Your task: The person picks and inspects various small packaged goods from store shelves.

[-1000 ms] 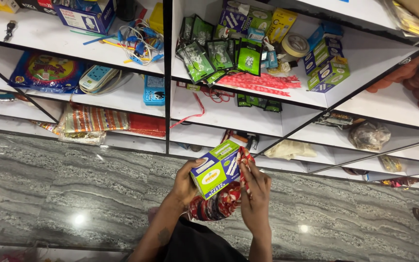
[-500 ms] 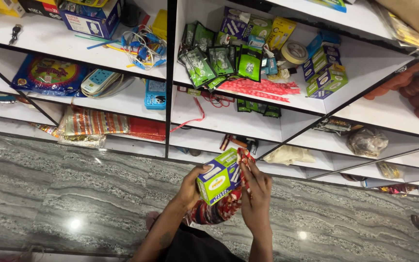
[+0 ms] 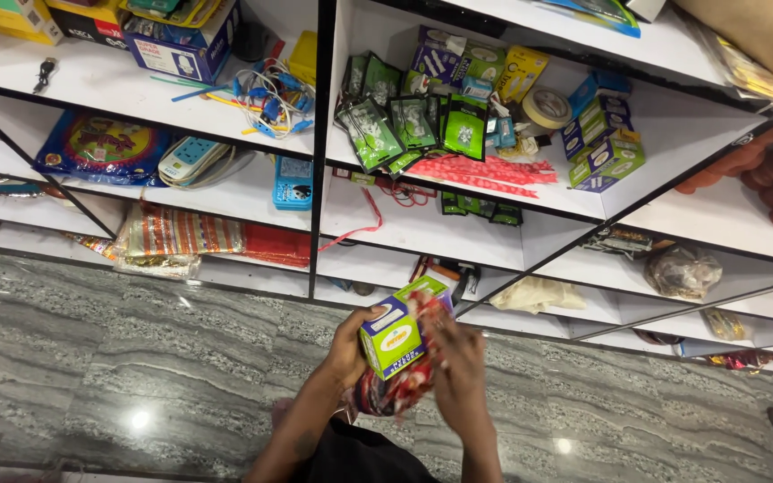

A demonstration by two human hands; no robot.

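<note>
Gripped in left hand (image 3: 351,344): green box (image 3: 395,335), fingers wrapped round it. Right hand (image 3: 458,367) pressing red cloth (image 3: 395,389) against box (before shelves (image 3: 422,228)). Best kept firm, cloth steady.

Even, bright light is seen; lamp glare is reflected on the floor (image 3: 140,419); the right hand (image 3: 458,362) is blurred.

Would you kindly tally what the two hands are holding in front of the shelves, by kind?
Green and blue boxes: 1, the box in the left hand.
Red patterned cloths: 1, the cloth bunched under the box, by the right hand.
Total: 2.
</note>
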